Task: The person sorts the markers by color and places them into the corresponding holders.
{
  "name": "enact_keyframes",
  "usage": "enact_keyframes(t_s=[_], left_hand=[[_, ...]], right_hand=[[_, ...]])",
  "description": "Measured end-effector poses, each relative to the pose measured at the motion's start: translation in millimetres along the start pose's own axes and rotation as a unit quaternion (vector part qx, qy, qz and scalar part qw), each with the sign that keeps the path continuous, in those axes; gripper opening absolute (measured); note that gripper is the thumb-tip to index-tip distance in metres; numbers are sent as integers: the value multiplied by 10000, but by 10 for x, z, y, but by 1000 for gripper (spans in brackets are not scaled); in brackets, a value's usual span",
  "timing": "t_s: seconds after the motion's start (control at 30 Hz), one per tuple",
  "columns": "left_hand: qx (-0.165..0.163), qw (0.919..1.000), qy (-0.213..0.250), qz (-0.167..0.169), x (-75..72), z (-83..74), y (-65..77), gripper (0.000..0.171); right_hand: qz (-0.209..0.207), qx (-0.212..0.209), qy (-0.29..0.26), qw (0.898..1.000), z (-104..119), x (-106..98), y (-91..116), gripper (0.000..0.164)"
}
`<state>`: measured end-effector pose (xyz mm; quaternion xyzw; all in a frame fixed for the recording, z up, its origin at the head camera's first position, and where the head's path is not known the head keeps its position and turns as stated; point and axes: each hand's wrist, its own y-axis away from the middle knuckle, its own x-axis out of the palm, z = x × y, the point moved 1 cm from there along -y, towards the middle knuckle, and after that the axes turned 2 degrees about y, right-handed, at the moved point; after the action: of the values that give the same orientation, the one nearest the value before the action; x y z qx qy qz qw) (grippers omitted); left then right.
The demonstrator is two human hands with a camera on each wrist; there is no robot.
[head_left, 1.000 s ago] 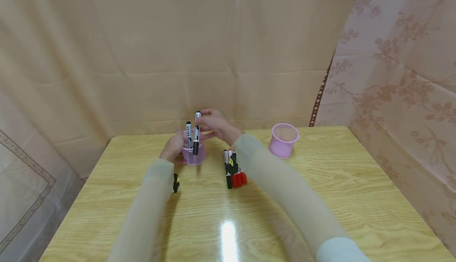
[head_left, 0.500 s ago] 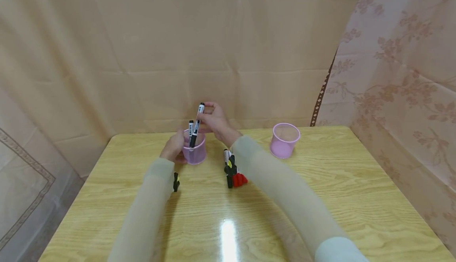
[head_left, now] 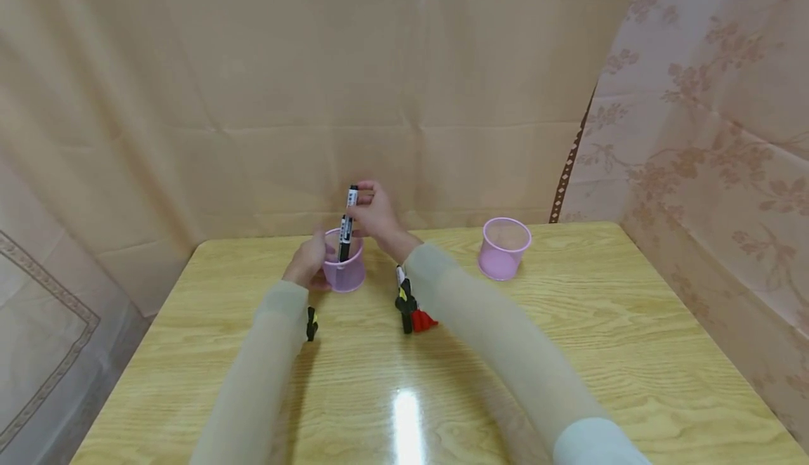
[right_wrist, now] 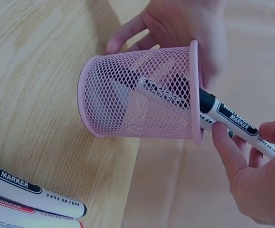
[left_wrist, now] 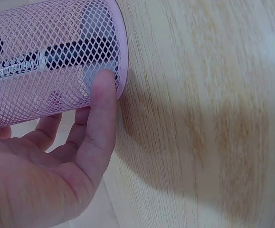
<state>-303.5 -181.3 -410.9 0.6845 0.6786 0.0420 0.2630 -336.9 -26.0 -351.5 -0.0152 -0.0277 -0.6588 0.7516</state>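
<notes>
A pink mesh pen cup (head_left: 345, 277) stands upright near the table's back edge. Its left side is held by my left hand (head_left: 307, 261), with fingers and thumb spread around the mesh. Inside the cup leans a black-capped whiteboard marker (right_wrist: 151, 90), seen through the mesh. My right hand (head_left: 380, 218) pinches another black whiteboard marker (right_wrist: 237, 118) near its upper end. That marker tilts slightly, its black cap end just at the cup's mouth. The left wrist view shows a fingertip (left_wrist: 104, 83) against the mesh near the base.
A second pink mesh cup (head_left: 502, 260) stands to the right at the back. Between the cups lie a black marker (right_wrist: 14, 183) and red markers (right_wrist: 14, 209), partly hidden by my right sleeve. A beige curtain (head_left: 404, 100) hangs behind the wooden table (head_left: 569, 352).
My right hand first rises with the marker, tilts it over the cup, then brings it more upright with its cap end in the mouth. The left hand stays at the cup.
</notes>
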Motion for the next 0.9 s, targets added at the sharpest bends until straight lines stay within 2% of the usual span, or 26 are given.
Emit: enact_keyframes(t_s=[0.13, 0.47, 0.9], left_hand=[[13, 10000, 30, 2, 3, -2, 9, 78], [74, 10000, 3, 65, 9, -6, 12, 76], [34, 10000, 13, 27, -1, 2, -30, 74]], right_hand=[[28, -86, 172, 9998, -21, 16, 0, 55], [51, -452, 1017, 9938, -78, 97, 41, 54], [168, -683, 1518, 9859, -159, 177, 65, 57]])
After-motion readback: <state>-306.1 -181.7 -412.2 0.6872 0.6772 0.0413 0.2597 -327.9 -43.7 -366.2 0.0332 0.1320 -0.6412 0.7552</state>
